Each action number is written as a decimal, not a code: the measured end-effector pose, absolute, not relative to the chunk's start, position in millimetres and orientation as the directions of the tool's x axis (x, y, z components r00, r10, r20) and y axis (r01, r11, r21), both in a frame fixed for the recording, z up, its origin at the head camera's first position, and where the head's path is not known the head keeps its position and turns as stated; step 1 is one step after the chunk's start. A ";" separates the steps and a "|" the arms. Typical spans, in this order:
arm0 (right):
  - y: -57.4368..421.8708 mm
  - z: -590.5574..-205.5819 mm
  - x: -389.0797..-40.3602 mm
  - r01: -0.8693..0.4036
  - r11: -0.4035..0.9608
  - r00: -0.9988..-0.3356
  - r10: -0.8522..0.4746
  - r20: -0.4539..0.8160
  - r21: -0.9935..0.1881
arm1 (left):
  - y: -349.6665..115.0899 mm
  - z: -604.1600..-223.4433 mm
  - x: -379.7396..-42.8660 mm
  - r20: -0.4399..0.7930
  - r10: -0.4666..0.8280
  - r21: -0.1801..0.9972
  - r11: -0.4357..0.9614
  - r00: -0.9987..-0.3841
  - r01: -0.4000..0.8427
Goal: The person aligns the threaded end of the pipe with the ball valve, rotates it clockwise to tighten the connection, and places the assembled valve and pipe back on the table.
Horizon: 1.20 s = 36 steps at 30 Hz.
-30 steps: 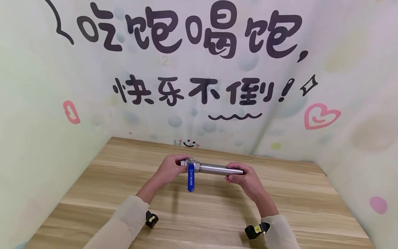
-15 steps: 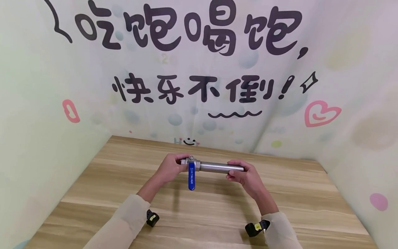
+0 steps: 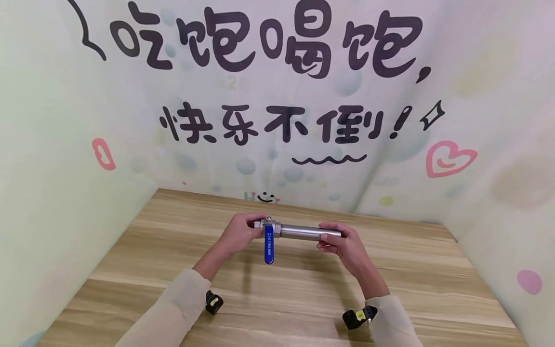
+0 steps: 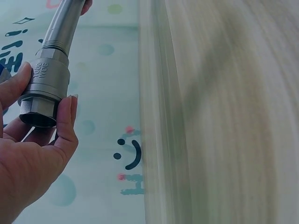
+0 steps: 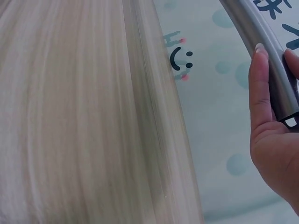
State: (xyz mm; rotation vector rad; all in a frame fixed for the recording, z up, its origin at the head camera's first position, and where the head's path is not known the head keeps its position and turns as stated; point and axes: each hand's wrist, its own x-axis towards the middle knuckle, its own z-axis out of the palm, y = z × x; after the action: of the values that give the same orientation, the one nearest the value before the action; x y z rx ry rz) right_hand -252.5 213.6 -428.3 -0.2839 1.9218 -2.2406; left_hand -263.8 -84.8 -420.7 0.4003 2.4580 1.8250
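Note:
My left hand (image 3: 238, 234) grips a steel ball valve (image 4: 49, 79) by its body, thumb on one side and fingers on the other. The valve's blue lever handle (image 3: 269, 246) points down toward me. From the valve's right end runs a straight steel pipe (image 3: 301, 232), roughly level and held above the table. In the left wrist view, some pipe threads (image 4: 55, 45) show just outside the valve's hex end. My right hand (image 3: 349, 248) pinches the pipe's far end between thumb and fingers. The right wrist view shows the pipe's hollow open end; part of that hand is cut off.
Beneath both hands lies a wood-grain table (image 3: 277, 299). A printed cloth backdrop (image 3: 243, 168) with large black characters rises at its back edge, and pale walls stand left and right. Each wrist wears a small black camera (image 3: 355, 318).
My right thumb has moved up from the pipe's lower side onto its front, while the fingers stay behind. Left hand and valve hold nearly the same place. The head view has shifted slightly.

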 end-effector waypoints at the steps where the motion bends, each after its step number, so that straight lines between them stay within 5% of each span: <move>1: 213.8 -427.9 -252.3 0.008 -0.147 -0.967 -0.253 0.030 -0.989 | -84.4 -420.2 -264.0 0.109 0.237 0.948 0.266 -0.965 0.172; 36: 219.5 -428.4 -253.7 0.008 -0.173 -0.954 -0.298 0.045 -0.985 | -82.8 -417.5 -262.7 0.111 0.252 0.961 0.220 -0.961 0.169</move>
State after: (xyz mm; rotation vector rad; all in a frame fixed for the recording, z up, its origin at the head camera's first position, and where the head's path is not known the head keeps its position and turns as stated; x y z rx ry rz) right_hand -253.7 219.5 -428.4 -0.3373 1.8759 -2.2378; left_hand -262.7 -82.8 -417.5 0.4148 2.4001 1.8746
